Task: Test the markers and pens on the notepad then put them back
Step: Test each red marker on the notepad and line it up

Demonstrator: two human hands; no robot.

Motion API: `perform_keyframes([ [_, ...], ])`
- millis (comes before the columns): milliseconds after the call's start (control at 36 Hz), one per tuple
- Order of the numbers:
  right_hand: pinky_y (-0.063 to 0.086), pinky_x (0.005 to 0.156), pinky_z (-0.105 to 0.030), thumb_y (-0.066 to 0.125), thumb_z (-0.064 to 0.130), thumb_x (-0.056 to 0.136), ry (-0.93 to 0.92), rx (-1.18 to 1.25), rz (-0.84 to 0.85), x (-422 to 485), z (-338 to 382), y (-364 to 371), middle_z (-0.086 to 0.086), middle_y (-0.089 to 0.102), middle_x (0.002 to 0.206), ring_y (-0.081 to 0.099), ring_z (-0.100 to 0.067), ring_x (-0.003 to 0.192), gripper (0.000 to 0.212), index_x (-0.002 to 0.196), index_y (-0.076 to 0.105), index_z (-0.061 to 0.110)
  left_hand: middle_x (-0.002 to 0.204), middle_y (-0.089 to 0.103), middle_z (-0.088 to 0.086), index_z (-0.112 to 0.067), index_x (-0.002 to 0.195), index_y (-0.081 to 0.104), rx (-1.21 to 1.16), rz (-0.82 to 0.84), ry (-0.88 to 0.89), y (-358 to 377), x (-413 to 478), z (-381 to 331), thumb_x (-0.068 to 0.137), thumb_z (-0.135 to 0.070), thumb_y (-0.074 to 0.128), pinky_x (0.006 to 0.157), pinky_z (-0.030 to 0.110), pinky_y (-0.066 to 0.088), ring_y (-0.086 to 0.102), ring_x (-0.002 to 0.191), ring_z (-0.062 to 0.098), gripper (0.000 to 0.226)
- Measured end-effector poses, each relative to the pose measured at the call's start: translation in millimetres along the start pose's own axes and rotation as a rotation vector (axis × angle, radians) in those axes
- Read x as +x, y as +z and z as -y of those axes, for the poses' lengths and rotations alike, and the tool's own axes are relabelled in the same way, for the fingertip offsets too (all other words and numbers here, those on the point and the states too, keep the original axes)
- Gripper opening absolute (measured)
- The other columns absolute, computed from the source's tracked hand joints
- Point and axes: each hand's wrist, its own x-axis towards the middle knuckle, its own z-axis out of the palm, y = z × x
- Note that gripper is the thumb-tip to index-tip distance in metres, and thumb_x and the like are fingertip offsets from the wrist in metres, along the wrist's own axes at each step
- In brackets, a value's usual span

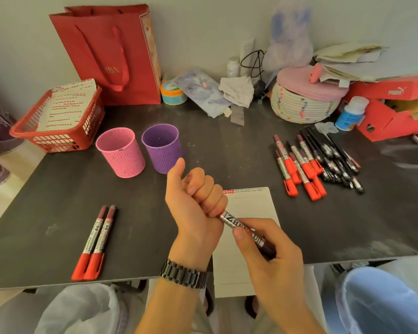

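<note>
Dark desk (227, 150) against pale wall (203, 32), left hand (196, 198) and right hand (270, 251) gripping one marker (229, 219), above notepad (251, 203)

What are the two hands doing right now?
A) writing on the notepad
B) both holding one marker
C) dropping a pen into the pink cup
B: the left hand grips the red end of the marker and the right hand holds its barrel, above the notepad.
</note>
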Motion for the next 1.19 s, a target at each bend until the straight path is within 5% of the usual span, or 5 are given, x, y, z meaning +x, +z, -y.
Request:
perform_keyframes([
  [611, 0.04, 0.049, -0.012, 0.066, 0.048, 0.079, 0.064, 0.123, 0.247, 13.2, 18.4, 41.8, 0.013, 0.063, 0.066, 0.054, -0.006, 0.056, 0.015, 0.088, 0.073, 0.039, 0.042, 0.017, -0.008, -0.023, 0.047, 0.027, 0.025, 0.061, 0.143, -28.2, -10.2, -57.1, 0.09, -0.037, 0.053, 0.033, 0.021, 0.018, 0.014, 0.034, 0.008, 0.053],
  [750, 0.048, 0.059, -0.01, 0.064, 0.051, 0.08, 0.002, -0.004, 0.421, 36.2, 10.7, 49.7, 0.013, 0.068, 0.069, 0.066, -0.007, 0.068, 0.013, 0.089, 0.071, 0.046, 0.052, 0.039, 0.001, -0.016, 0.06, 0.049, 0.406, 0.067, 0.184, -54.3, -9.8, -75.1, 0.093, -0.031, 0.053, 0.049, 0.026, 0.04, 0.041, 0.044, 0.015, 0.036],
  [889, 0.049, 0.076, -0.006, 0.063, 0.063, 0.071, -0.114, -0.167, 0.58, 57.3, 7.2, 59.3, 0.028, 0.071, 0.088, 0.064, 0.0, 0.094, 0.022, 0.093, 0.069, 0.061, 0.102, 0.073, -0.003, -0.027, 0.095, 0.073, 1.126, 0.115, 0.086, -90.1, -26.2, -110.4, 0.091, -0.024, 0.049, 0.072, 0.026, 0.054, 0.066, 0.087, 0.013, 0.025],
  [1083, 0.049, 0.075, -0.004, 0.07, 0.058, 0.07, -0.239, -0.284, 0.799, 69.3, 12.6, 96.9, 0.039, 0.064, 0.101, 0.061, 0.006, 0.102, 0.025, 0.092, 0.065, 0.067, 0.095, 0.066, -0.031, -0.063, 0.105, 0.063, 1.759, 0.08, 0.041, -121.1, -66.8, -158.1, 0.092, -0.046, 0.062, 0.072, 0.01, 0.044, 0.058, 0.09, -0.002, 0.022],
  [1194, 0.048, 0.076, -0.005, 0.069, 0.072, 0.064, -0.213, -0.276, 0.776, 64.8, 10.8, 124.1, 0.046, 0.049, 0.121, 0.051, 0.015, 0.114, 0.067, 0.121, 0.034, 0.08, 0.081, 0.066, -0.026, -0.066, 0.098, 0.064, 1.764, -0.223, 0.246, -139.4, -92.0, -177.3, 0.084, -0.053, 0.065, 0.065, 0.014, 0.043, 0.058, 0.076, 0.003, 0.02],
])
